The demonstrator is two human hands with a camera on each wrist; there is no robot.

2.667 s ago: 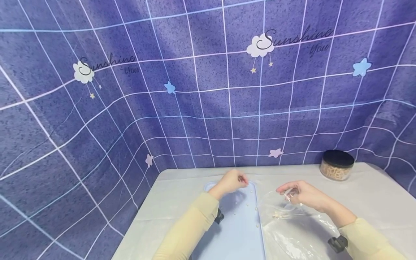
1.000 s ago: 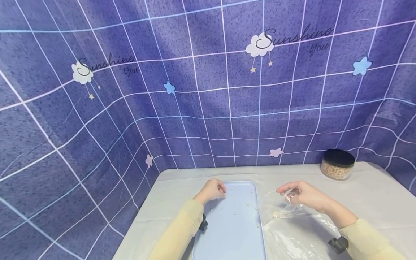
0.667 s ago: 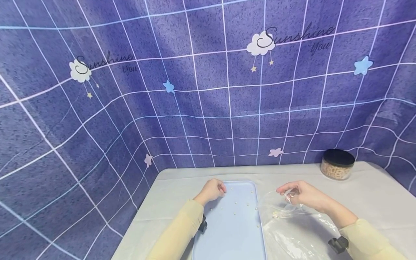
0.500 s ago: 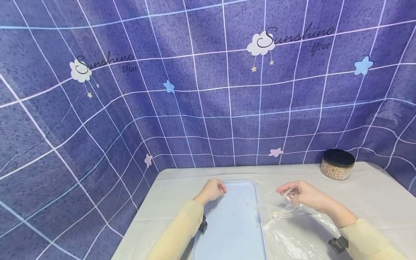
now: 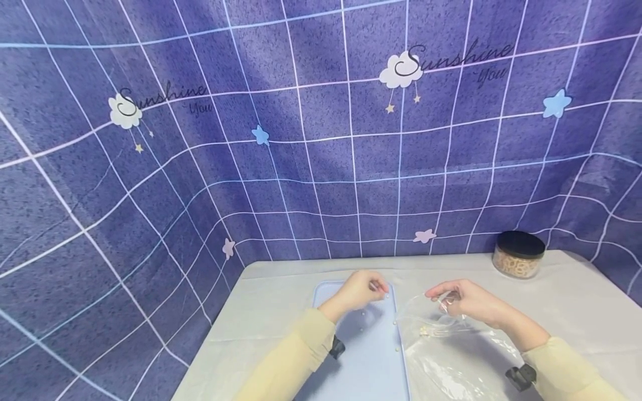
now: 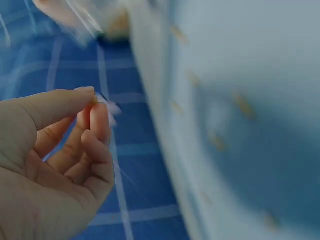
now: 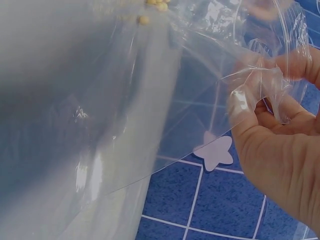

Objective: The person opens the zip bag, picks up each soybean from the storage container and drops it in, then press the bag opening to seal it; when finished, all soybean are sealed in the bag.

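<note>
My left hand (image 5: 360, 291) is above the far right part of a pale blue tray (image 5: 363, 370), pinching a tiny yellow soybean (image 6: 95, 100) between thumb and index fingertip. Several more soybeans (image 5: 397, 350) lie scattered over the tray; the left arm hides part of its surface. To the right of the tray, my right hand (image 5: 471, 303) grips the edge of a clear plastic bag (image 5: 446, 376), with the bag's mouth toward the tray. A small cluster of soybeans (image 7: 158, 5) shows inside the bag.
A clear jar (image 5: 518, 260) with a black lid, holding ring-shaped pieces, stands at the back right of the table (image 5: 271, 295). A purple checked curtain (image 5: 321, 156) hangs behind and along the left side. Each wrist wears a black camera strap.
My left hand has moved right from the tray's left edge to its far right part, toward the bag. The right hand keeps its place and its hold on the bag.
</note>
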